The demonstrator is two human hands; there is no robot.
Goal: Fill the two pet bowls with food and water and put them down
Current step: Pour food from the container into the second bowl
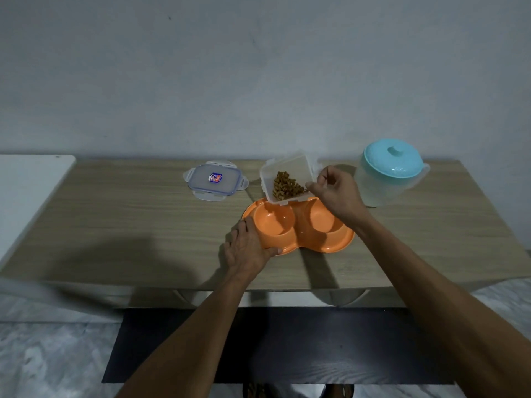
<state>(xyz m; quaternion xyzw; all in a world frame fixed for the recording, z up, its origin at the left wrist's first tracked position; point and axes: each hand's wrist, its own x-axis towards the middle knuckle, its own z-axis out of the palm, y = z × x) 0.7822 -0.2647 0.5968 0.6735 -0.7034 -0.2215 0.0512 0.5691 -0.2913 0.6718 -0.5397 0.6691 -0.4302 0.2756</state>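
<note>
Wood-grain table (115, 225) against a grey wall: your orange double bowl (301, 234) sits near its front edge, long axis running left to right, both wells plain orange. Your left hand (250, 248) clasps its left end, thumb on the rim. Your right hand (336, 193) grips the clear container (287, 168) (kibble (287, 185) heaped inside), its mouth tipped toward the left well.
</note>
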